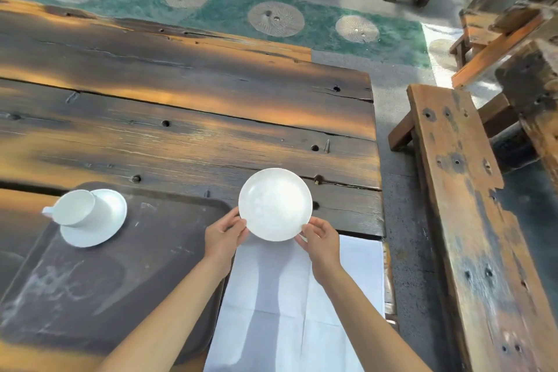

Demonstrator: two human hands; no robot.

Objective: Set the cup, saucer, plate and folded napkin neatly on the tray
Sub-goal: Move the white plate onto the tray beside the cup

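We hold the white plate (275, 204) by its near rim, left hand (223, 235) and right hand (321, 240) fingers pinching, beside the tray (90, 296); we should carry it level, clear of the cup (75, 207) and saucer (99, 225).

cup (75, 207) on saucer (96, 220) on tray (120, 281)

Seen from above, two hands pinch a round white plate (275, 204) by its near rim, the left hand (223, 235) on one side and the right hand (320, 239) on the other. A white napkin (341, 287) lies unfolded beneath. To the left, a white cup (74, 207) sits on its saucer (104, 220) on a dark tray (157, 251), all on a weathered wooden counter (187, 130).
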